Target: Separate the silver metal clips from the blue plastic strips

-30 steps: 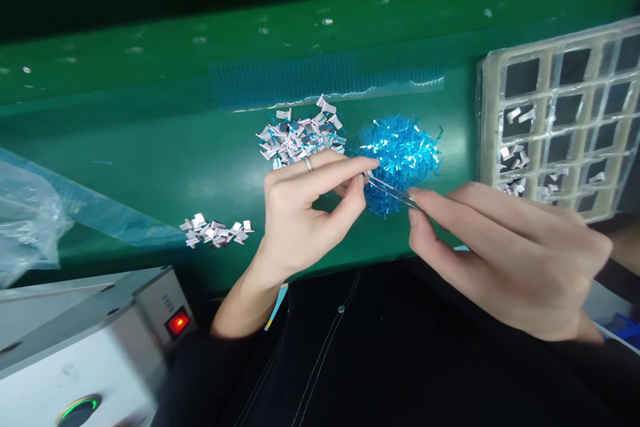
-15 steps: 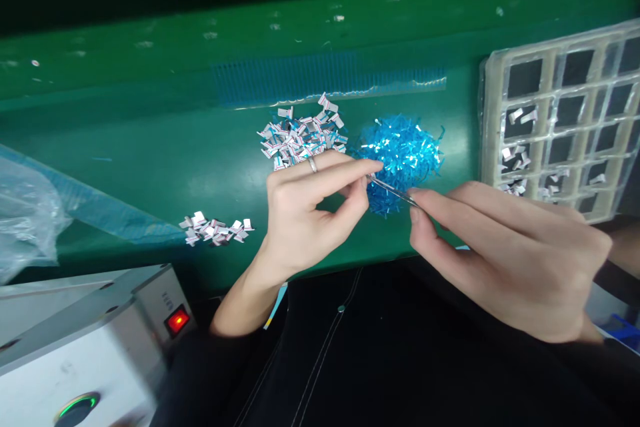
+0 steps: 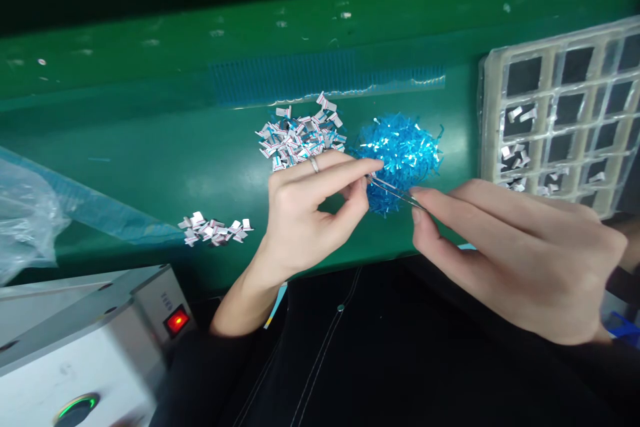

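Observation:
Between thumb and fingers my right hand (image 3: pixel 520 260) grips a pair of metal tweezers (image 3: pixel 395 191). Their tips reach the fingertips of my left hand (image 3: pixel 320 207), which is pinched closed on something small that I cannot make out. Behind my left hand lies a heap of small white parts with blue film tabs (image 3: pixel 303 133), partly covered by the fingers. Beneath the tweezers spreads a pile of shiny blue film strips (image 3: pixel 400 147). A smaller group of white pieces (image 3: pixel 215 229) rests left of my left wrist.
A clear compartment tray (image 3: pixel 547 87) on the right holds white pieces in several cells. Blue strips on a sheet (image 3: pixel 285 80) lie toward the back of the green mat (image 3: pixel 150 173). At left are a plastic bag (image 3: pixel 25 207) and a grey machine (image 3: pixel 90 340) with a lit red switch.
My right hand has shifted slightly to the right, and the tweezer arms appear further apart. My left hand keeps its pinch in nearly the same place.

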A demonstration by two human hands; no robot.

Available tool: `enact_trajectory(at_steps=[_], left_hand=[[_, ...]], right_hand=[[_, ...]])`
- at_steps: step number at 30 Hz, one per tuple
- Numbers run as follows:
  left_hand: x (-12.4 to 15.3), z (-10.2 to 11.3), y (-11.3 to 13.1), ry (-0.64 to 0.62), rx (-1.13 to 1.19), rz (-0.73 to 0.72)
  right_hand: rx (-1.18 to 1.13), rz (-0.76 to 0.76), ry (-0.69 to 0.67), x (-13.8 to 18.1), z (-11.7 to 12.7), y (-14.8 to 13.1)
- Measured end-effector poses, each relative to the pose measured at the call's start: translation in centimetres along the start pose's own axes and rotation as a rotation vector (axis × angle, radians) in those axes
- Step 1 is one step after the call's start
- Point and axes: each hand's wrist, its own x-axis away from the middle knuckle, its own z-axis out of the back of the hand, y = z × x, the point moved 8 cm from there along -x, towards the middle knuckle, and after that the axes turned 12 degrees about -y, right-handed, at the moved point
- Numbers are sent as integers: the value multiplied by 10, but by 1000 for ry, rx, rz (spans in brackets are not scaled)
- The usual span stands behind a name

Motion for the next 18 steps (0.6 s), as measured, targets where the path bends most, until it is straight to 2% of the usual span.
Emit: enact_trajectory(at_steps=[3, 10, 13, 18], left_hand=[[0, 0, 3, 18, -18, -64], [-1, 0, 3, -8, -48, -40], [0, 0, -5, -41, 16, 60], [3, -1, -15, -86, 170, 202]], right_hand=[[10, 26, 16, 0, 2, 1], [33, 100, -54, 1, 3, -2], [56, 139, -42, -1, 11, -1], [51, 273, -128, -5, 12, -3]])
